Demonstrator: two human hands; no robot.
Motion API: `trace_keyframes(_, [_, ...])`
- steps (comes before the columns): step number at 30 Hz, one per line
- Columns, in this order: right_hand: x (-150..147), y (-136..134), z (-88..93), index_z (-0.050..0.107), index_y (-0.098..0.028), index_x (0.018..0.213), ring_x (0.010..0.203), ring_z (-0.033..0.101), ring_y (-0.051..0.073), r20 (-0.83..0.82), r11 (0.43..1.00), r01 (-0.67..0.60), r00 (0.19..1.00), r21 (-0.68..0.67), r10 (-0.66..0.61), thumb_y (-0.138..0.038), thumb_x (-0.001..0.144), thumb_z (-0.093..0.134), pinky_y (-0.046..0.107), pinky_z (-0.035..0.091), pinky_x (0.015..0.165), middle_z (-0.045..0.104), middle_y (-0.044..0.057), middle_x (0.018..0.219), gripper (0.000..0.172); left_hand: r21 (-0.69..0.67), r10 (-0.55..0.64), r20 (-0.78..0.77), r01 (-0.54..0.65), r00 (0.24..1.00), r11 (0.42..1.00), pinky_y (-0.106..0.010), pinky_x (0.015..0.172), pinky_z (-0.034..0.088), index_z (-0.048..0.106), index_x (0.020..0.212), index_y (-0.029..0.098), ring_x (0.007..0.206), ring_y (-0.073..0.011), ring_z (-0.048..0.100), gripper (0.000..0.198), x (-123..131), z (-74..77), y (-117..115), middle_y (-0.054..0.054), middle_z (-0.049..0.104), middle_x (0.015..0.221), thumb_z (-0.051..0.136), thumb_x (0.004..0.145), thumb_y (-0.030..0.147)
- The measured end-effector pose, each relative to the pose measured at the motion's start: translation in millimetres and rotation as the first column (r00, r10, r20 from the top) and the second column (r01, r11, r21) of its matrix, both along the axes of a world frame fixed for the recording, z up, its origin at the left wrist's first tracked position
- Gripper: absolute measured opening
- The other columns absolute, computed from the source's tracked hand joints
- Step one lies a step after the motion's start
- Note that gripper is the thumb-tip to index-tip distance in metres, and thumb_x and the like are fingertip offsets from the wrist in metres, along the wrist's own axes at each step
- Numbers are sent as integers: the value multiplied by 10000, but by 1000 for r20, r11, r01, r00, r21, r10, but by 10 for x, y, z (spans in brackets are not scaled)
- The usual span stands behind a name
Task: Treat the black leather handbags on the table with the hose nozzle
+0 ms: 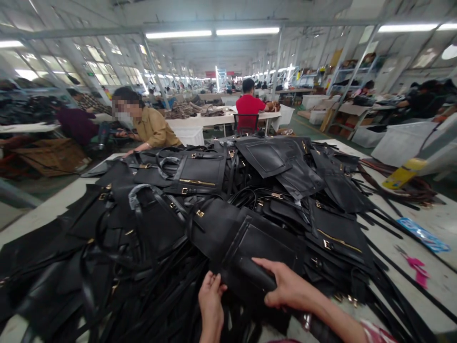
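In front of me lies a black leather bag panel [266, 240] with a stitched rectangular pocket and a gold clasp on its upper flap. My left hand [211, 299] pinches the panel's near left edge between thumb and fingers. On the panel's near right part, my right hand [287, 286] is closed round a bulging fold of the leather, fingers on top and thumb on the near side. Under my right forearm a small shiny metal piece shows, too blurred to name. Beneath the panel spreads a heap of similar black bag parts [157, 224] with straps, buckles and zips.
Pink-handled scissors [417, 271] and a blue-and-white packet [423, 234] lie on the pale table [442, 300] at right. Behind them are a yellow bottle [405, 174] and brown straps. A co-worker in a tan shirt [159, 126] is at the far left edge; another in red [248, 107] sits beyond.
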State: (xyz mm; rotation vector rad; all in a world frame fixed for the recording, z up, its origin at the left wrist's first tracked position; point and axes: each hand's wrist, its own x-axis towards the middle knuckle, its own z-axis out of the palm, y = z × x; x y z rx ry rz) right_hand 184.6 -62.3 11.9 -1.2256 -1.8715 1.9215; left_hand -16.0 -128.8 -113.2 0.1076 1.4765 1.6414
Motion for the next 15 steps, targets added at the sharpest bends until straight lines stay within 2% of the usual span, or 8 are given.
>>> trace_keyframes(3, [-220, 26, -126, 365, -226, 1266, 366, 471, 87, 31, 995, -79, 996, -65, 81, -64, 512, 608, 142, 364, 300, 569, -60, 579, 808, 38, -33, -1, 33, 999, 999, -173, 456, 359, 595, 767, 133, 488, -48, 428, 279, -16, 28, 68, 23, 546, 632, 687, 521, 230])
trace_keyframes(5, [-357, 63, -178, 364, -218, 1267, 376, 488, 93, 9, 993, -92, 996, -73, 93, -51, 499, 604, 150, 388, 309, 586, -48, 614, 821, 54, -51, 7, 51, 999, 997, -172, 456, 348, 606, 768, 132, 465, -41, 407, 275, -10, 19, 55, 31, 546, 600, 688, 522, 226])
trace_keyframes(8, [-509, 116, -164, 360, -227, 1266, 392, 505, 96, -23, 993, -90, 996, -74, 89, -49, 500, 597, 158, 409, 322, 602, -35, 671, 822, 68, -67, 24, 65, 997, 996, -172, 460, 341, 607, 754, 139, 460, -45, 411, 257, 2, 8, 20, 44, 526, 552, 691, 527, 227])
trace_keyframes(12, [-492, 122, -64, 317, -258, 1284, 390, 489, 84, -36, 998, -44, 998, -42, 42, -70, 532, 595, 147, 405, 322, 580, -58, 631, 823, 79, -69, 50, 65, 996, 995, -184, 474, 353, 602, 747, 148, 461, -51, 416, 255, 3, 15, 18, 50, 512, 537, 698, 527, 234])
trace_keyframes(15, [-378, 76, -58, 344, -253, 1274, 383, 486, 88, -27, 992, -99, 995, -79, 97, -79, 532, 601, 145, 397, 311, 572, -62, 600, 804, 76, -76, 61, 72, 995, 995, -179, 469, 344, 605, 759, 150, 462, -46, 410, 267, 4, 8, 32, 45, 533, 565, 700, 522, 229])
